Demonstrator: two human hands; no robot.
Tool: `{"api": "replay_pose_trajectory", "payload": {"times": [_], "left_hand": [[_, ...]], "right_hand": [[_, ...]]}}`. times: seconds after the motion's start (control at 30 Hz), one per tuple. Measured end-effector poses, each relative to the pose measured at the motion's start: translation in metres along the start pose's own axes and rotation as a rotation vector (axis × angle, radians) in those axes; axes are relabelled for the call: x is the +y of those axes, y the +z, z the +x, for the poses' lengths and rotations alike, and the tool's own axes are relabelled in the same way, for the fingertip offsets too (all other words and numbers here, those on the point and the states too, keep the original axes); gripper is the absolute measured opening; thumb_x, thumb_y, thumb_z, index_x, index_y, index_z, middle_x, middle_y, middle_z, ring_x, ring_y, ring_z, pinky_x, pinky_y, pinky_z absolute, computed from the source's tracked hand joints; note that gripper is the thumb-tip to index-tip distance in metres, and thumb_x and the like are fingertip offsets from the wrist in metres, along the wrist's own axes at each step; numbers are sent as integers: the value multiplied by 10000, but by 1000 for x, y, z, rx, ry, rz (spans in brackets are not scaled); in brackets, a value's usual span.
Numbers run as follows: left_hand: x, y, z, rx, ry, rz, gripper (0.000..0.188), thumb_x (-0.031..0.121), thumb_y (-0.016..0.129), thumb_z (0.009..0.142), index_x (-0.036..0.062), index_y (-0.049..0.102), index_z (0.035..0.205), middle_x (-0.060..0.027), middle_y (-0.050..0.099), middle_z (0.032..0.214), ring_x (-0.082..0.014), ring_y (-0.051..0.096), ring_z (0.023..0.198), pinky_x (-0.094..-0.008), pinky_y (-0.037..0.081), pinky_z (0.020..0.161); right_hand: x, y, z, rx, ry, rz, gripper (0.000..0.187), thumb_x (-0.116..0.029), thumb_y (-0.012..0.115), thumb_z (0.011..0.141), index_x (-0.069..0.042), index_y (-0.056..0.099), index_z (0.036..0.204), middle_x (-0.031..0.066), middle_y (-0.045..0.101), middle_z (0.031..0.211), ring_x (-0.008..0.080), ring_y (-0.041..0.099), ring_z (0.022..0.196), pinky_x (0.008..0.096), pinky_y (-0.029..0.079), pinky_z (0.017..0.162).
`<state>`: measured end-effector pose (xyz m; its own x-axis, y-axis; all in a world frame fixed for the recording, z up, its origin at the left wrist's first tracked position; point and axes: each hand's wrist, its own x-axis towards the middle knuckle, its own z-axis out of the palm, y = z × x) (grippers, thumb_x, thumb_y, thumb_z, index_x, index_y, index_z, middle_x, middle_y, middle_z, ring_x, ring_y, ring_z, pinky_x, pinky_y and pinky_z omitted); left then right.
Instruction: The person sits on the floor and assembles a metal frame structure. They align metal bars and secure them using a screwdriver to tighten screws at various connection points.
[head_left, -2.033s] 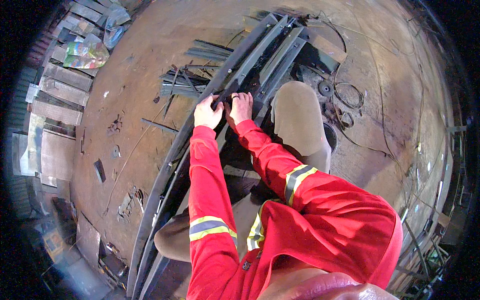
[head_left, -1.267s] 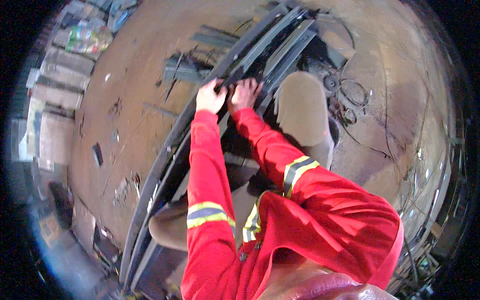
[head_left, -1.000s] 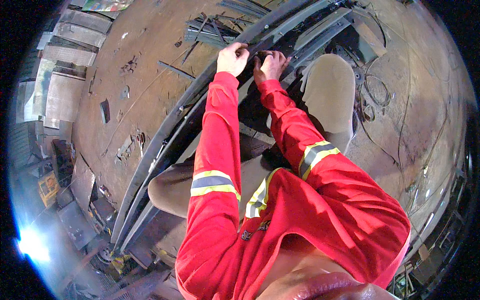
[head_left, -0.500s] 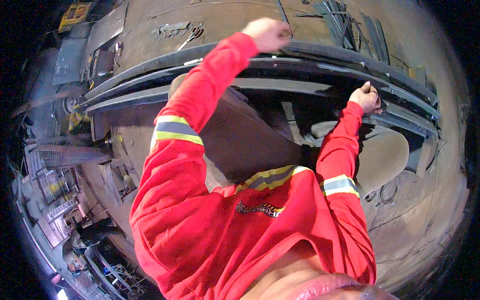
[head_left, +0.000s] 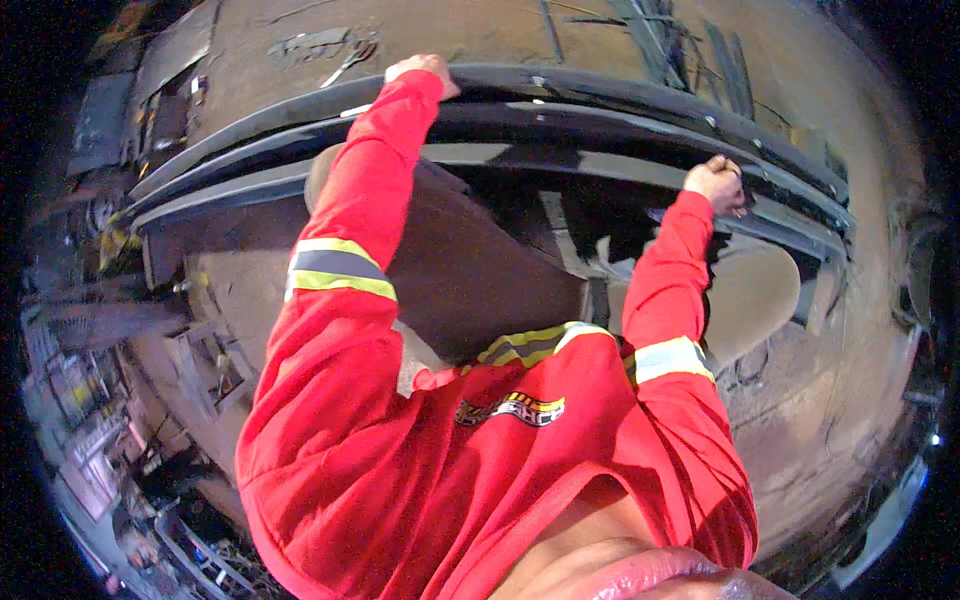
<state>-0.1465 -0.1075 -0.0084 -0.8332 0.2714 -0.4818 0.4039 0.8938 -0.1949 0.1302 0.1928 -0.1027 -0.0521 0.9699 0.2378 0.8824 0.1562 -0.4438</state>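
Handling of long dark metal bars, seen from the head. The bars lie side by side across the person's front, low over the brown floor (head_left: 830, 370): an outer bar (head_left: 600, 92), a middle bar (head_left: 580, 113) and an inner bar (head_left: 470, 153). The left hand (head_left: 422, 74) is at the outer bar, its fingers hidden beyond the wrist; whether it grips cannot be told. The right hand (head_left: 715, 184) is over the bars farther right, fingers curled in; whether they enclose anything is likewise unclear.

Progress: the bars are already grouped lengthwise, roughly parallel. No completed join can be made out, and with both hands at the bars the handling appears unfinished; what remains cannot be specified.

Counts: hands, two; long bars, at least three; scissor-like tool (head_left: 350, 62), one, on the floor beyond the left hand; separate thin strip (head_left: 550, 28), one; piled strips (head_left: 655, 45), several, too overlapped and blurred to number.
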Motion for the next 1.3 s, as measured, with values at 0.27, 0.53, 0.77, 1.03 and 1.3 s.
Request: {"api": "replay_pose_trajectory", "payload": {"times": [0.27,0.53,0.77,1.03,1.3], "left_hand": [[-9,6,6,5,-31,-68,528,408,730,657,94,657,1076,-120,634,1121,-262,613,1035,-387,497,857],[-45,-7,5,13,261,-574,382,407,723,739,27,704,781,-44,623,608,-127,545,504,-300,463,523],[-64,-14,-11,-180,545,-776,320,265,695,747,12,685,943,-31,643,701,-104,552,582,-246,462,544],[-75,2,-12,-17,789,-597,359,230,686,749,19,644,1037,-114,685,918,-189,638,829,-327,487,776],[-72,27,3,-4,880,-646,353,309,630,834,49,625,1072,-134,664,978,-255,616,908,-360,454,836]], "right_hand": [[2,10,3,-90,65,64,299,-373,509,879,-122,647,965,113,607,1069,338,413,1176,586,174,1064],[-45,-52,-30,100,-380,384,281,-199,680,756,-57,623,991,184,583,1013,331,510,1052,476,373,918],[-175,-61,-151,-686,-847,805,375,-207,736,733,-45,622,1051,123,660,982,233,638,872,330,495,784],[-214,-5,-198,-790,-1065,546,290,-236,719,730,-14,657,907,208,645,844,369,623,857,405,502,748],[-208,-16,-172,-914,-1041,594,317,-298,676,754,-76,667,979,204,649,850,340,637,823,413,499,768]]}}
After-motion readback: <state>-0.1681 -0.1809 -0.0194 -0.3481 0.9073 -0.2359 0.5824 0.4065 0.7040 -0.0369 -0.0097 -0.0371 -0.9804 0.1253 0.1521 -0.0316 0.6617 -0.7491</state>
